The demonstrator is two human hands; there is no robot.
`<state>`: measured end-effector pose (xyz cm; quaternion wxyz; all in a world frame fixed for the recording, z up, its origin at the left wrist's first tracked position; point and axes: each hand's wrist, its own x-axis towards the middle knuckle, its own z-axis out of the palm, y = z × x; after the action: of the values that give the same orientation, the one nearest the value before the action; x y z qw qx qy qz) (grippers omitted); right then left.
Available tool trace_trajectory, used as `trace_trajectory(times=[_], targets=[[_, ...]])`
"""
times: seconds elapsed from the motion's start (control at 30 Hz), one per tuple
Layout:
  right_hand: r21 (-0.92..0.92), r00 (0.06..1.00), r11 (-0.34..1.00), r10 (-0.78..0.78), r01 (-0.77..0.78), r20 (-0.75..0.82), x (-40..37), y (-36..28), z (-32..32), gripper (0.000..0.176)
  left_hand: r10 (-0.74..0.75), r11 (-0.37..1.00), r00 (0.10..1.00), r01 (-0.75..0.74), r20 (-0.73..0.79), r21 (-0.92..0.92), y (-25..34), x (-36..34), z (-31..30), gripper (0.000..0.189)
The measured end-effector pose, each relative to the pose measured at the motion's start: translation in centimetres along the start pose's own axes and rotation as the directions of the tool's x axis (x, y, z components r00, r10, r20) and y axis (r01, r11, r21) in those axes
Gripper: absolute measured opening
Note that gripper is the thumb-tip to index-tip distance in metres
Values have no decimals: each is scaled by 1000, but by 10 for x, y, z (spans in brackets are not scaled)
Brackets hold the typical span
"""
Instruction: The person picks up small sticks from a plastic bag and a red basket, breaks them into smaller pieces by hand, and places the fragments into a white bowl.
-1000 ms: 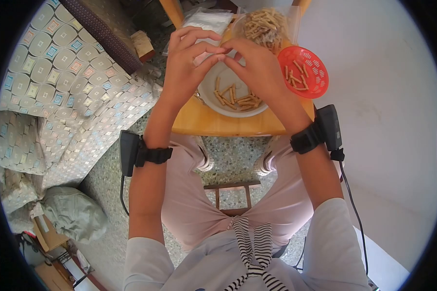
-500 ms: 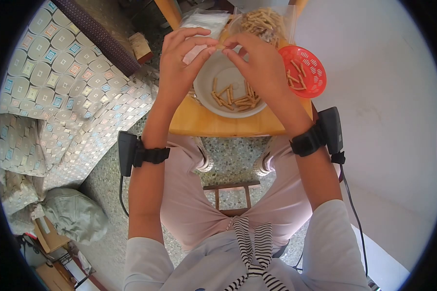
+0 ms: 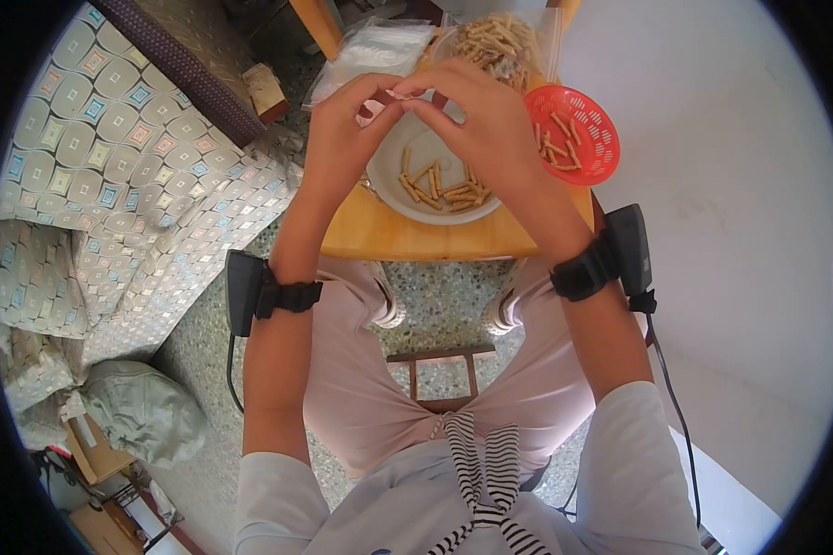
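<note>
Above the white bowl [image 3: 389, 166], my left hand [image 3: 354, 120] and my right hand [image 3: 477, 116] meet at the fingertips. Both are pinched round something too small to make out. Short tan sticks [image 3: 463, 194] lie in the lower part of the bowl. To its right, a red perforated basket [image 3: 603, 139] holds several more sticks [image 3: 555, 146]. Behind my right hand, a clear bag [image 3: 500, 44] is full of similar sticks. A stack of clear plastic bags [image 3: 379, 48] lies beyond my left hand.
The wooden seat [image 3: 416, 242] carries the bowl and bags. A patterned cloth [image 3: 139, 139] hangs at the left, with a grey-green bag [image 3: 143, 412] below it. A white wall [image 3: 713, 185] stands at the right. Black devices with cables are strapped to both forearms.
My fingertips have come together from slightly apart. My left hand's raised fingers have curled in, and my right hand has moved a little left.
</note>
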<state>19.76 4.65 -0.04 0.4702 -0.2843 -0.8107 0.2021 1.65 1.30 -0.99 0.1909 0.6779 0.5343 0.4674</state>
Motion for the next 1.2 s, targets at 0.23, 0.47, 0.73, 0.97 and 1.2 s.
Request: trace_trajectory(times=[0.23, 0.47, 0.73, 0.97, 1.2], targets=[[-37, 996, 996, 84, -85, -36, 0, -3, -3, 14, 64, 998, 996, -64, -57, 7, 2, 2, -3, 18], [-147, 982, 981, 145, -126, 125, -14, 24, 7, 18, -21, 1000, 998, 20, -60, -23, -9, 8, -33, 17], [-364, 797, 925, 140, 105, 588, -53, 52, 38, 35, -73, 887, 997, 76, -26, 456, -28, -1, -54, 21], [-530, 745, 848, 341, 20, 573, -48, 47, 41, 20, -157, 827, 981, 66, 116, 558, -47, -15, -54, 19], [-566, 803, 824, 324, 20, 500, -33, 45, 34, 12, -116, 825, 992, 65, 56, 561, -44, -8, -54, 19]])
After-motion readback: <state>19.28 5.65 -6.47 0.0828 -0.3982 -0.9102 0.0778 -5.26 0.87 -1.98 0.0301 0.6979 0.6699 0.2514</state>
